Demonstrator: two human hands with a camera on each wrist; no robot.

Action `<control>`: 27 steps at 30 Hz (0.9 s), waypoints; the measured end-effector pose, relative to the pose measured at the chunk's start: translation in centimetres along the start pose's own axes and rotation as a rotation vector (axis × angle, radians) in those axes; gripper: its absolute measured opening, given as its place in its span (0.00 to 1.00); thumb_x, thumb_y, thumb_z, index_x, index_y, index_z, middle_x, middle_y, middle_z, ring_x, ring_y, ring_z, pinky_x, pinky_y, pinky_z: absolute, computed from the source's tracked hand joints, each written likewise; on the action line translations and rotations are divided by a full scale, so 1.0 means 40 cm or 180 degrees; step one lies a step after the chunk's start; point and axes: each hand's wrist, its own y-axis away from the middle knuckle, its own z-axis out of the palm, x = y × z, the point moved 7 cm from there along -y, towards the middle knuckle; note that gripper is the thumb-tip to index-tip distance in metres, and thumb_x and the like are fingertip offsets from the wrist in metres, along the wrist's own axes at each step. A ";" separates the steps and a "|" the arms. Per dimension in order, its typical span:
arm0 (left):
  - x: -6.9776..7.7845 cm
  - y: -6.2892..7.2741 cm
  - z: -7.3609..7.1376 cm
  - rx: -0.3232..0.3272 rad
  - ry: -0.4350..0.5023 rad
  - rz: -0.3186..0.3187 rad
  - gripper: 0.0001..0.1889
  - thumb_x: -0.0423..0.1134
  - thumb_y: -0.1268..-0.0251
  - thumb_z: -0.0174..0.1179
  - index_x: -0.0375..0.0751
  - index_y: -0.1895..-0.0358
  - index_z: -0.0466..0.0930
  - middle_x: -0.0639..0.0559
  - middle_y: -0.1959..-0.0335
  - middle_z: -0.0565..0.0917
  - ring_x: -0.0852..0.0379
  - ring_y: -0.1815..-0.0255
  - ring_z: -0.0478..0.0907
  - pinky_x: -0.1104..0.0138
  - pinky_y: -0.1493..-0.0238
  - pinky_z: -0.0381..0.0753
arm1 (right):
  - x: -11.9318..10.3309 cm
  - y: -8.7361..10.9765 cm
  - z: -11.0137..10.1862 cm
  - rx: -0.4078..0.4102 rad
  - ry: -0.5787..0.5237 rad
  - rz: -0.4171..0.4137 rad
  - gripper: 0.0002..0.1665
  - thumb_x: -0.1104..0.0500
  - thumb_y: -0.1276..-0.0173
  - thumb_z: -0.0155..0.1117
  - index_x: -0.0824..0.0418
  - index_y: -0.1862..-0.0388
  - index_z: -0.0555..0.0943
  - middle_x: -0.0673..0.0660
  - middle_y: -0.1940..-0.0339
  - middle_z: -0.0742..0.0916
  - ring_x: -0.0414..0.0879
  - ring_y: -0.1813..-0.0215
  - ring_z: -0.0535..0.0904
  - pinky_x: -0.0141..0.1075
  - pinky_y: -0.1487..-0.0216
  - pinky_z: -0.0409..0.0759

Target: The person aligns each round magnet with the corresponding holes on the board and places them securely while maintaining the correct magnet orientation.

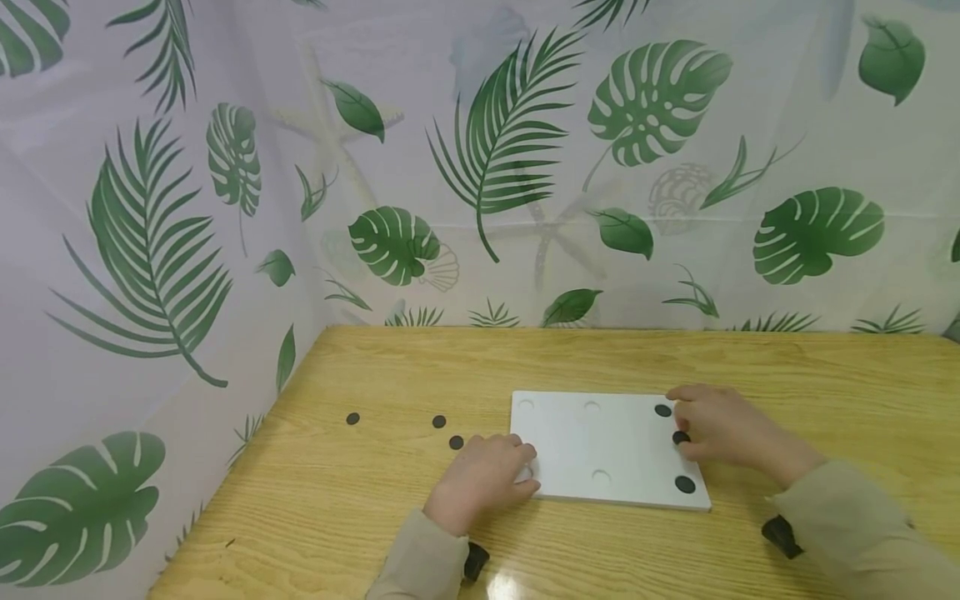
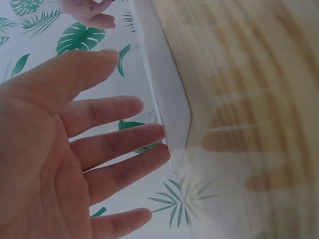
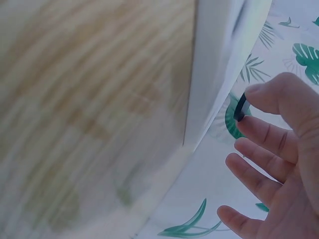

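A white rectangular board (image 1: pixel 600 442) with shallow round recesses lies on the table. My right hand (image 1: pixel 723 427) is over its right edge and pinches a small black disc (image 3: pixel 241 107) between thumb and index finger, the other fingers spread. Two more black discs sit on the board's right side, one at the far corner (image 1: pixel 663 410) and one at the near corner (image 1: pixel 685 484). At the board's left edge is my left hand (image 1: pixel 486 475), its fingers extended and some fingertips touching the board in the left wrist view, holding nothing.
Left of the board, three loose black discs lie on the wooden table (image 1: pixel 360 500): a far-left disc (image 1: pixel 353 418), a middle disc (image 1: pixel 439 422) and one close to my left hand (image 1: pixel 456 442). A leaf-patterned curtain (image 1: pixel 450 167) hangs behind the table and along its left side.
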 end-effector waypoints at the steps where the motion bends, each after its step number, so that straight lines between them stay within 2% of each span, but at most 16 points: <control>1: 0.000 0.000 0.000 -0.0002 -0.0005 0.0005 0.13 0.51 0.42 0.54 0.47 0.61 0.77 0.58 0.72 0.74 0.63 0.76 0.67 0.68 0.76 0.67 | -0.004 -0.002 -0.001 0.0010 0.0021 -0.0014 0.11 0.59 0.59 0.65 0.53 0.86 0.71 0.63 0.57 0.79 0.57 0.58 0.76 0.45 0.67 0.73; 6: 0.002 0.000 -0.002 -0.0006 0.0008 0.0013 0.14 0.50 0.42 0.54 0.47 0.60 0.77 0.58 0.72 0.75 0.63 0.75 0.68 0.67 0.74 0.68 | -0.025 -0.008 -0.002 -0.0034 -0.0003 -0.0042 0.12 0.59 0.58 0.67 0.53 0.86 0.71 0.63 0.56 0.79 0.55 0.60 0.76 0.42 0.69 0.72; 15: 0.002 0.002 -0.004 -0.0013 0.0031 -0.0008 0.15 0.50 0.42 0.54 0.47 0.57 0.77 0.57 0.70 0.75 0.63 0.75 0.68 0.66 0.73 0.69 | -0.058 -0.022 0.002 -0.0100 -0.0025 -0.0158 0.12 0.58 0.57 0.68 0.53 0.84 0.71 0.63 0.55 0.78 0.56 0.56 0.75 0.48 0.59 0.73; 27: 0.001 -0.001 0.000 -0.0072 0.0002 -0.0015 0.14 0.51 0.42 0.54 0.46 0.60 0.77 0.58 0.73 0.74 0.63 0.76 0.67 0.67 0.75 0.67 | -0.114 -0.037 0.004 -0.0177 0.0037 -0.0262 0.13 0.57 0.55 0.67 0.52 0.85 0.69 0.63 0.54 0.78 0.57 0.53 0.74 0.52 0.59 0.70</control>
